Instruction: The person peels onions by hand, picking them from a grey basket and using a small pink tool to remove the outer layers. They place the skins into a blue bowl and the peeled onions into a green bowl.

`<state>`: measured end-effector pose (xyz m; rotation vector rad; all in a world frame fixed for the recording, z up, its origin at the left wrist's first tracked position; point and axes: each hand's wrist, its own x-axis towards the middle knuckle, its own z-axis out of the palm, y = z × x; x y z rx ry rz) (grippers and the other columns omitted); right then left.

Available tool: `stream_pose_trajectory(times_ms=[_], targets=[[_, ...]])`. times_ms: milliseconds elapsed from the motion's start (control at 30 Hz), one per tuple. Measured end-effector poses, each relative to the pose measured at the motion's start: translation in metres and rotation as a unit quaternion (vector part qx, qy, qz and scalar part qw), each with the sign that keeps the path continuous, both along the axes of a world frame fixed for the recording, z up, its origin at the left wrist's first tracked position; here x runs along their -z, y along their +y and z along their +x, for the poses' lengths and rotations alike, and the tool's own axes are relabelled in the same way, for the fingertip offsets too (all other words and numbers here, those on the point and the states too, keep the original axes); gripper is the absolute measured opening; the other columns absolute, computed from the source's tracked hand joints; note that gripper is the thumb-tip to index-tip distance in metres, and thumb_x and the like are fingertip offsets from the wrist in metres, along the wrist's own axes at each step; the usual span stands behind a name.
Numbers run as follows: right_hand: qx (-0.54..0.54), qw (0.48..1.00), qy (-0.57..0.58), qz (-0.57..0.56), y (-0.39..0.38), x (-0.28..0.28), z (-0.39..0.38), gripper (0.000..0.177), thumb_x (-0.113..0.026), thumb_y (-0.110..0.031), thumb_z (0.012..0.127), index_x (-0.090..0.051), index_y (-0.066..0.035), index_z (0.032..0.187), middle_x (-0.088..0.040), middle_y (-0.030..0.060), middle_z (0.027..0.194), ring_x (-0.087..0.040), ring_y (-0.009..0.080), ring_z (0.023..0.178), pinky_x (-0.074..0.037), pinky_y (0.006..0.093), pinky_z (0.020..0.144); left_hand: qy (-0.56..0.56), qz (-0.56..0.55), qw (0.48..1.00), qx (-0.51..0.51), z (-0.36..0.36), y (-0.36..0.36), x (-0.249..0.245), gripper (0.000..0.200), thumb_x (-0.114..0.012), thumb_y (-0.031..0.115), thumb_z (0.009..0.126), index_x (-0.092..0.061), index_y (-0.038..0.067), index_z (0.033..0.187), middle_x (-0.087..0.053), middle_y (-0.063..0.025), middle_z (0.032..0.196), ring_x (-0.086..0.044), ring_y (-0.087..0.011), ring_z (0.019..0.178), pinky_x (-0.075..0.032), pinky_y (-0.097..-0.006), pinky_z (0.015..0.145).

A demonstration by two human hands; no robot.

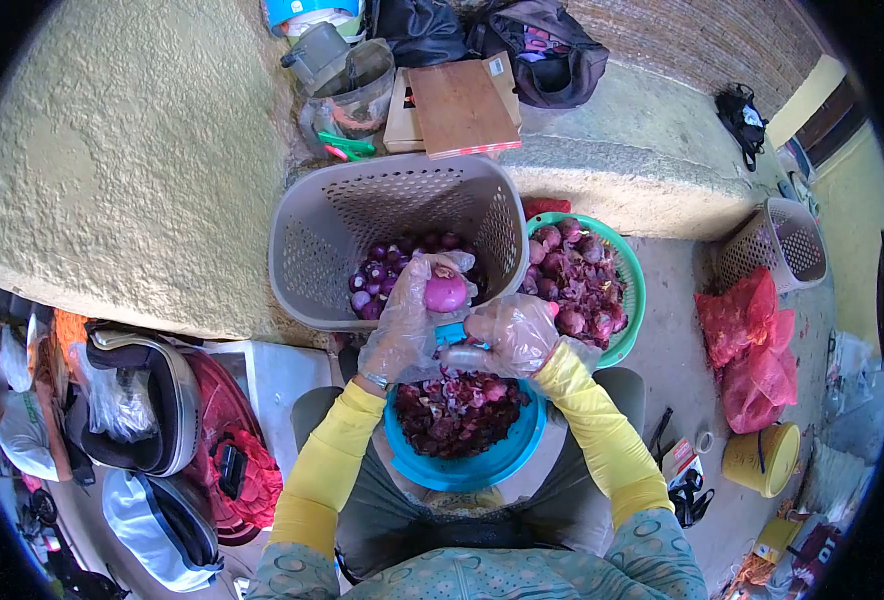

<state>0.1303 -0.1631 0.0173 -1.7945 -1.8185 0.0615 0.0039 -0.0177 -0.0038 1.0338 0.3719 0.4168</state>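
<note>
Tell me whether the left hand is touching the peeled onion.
Touching. The head view shows the gloved left hand gripping the peeled onion with its fingers.

The floor [674, 335] bears a grey basket [297, 255], a green basin [635, 292] and red bags [752, 345].

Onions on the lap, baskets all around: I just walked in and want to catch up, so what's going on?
A seated person in clear gloves is handling red onions. The left hand holds a peeled onion by the grey basket of peeled ones. The right hand is closed beside it, above a blue bowl of skins on the lap. A green basket holds unpeeled ones.
</note>
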Motion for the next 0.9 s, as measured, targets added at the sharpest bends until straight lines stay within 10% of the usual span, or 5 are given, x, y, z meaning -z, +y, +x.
stream_pose_trajectory(times_ms=[267,900], targets=[[0.128,0.986,0.097,0.051,-0.002,-0.009,-0.001,0.058,-0.085,-0.065,0.068,-0.064,-0.011,0.074,-0.065,0.0096,0.065,-0.068,0.032,0.06,-0.052,0.0433,0.055,0.015,0.296,0.955,-0.014,0.0,0.012,0.008,0.054,-0.036,0.055,0.109,-0.059,0.007,0.112,-0.061,-0.0145,0.128,-0.06,-0.0251,0.117,-0.05,-0.0398,0.102],[0.143,0.986,0.084,0.007,0.0,-0.004,-0.006,0.05,-0.078,-0.061,0.08,-0.068,-0.012,0.077,-0.067,0.012,0.067,-0.068,0.0344,0.061,-0.053,0.0456,0.055,-0.054,0.273,0.96,-0.032,0.004,0.001,0.005,0.032,-0.045,0.027,0.107,-0.063,0.001,0.106,-0.069,-0.0141,0.116,-0.064,-0.0217,0.104,-0.049,-0.0356,0.096]])
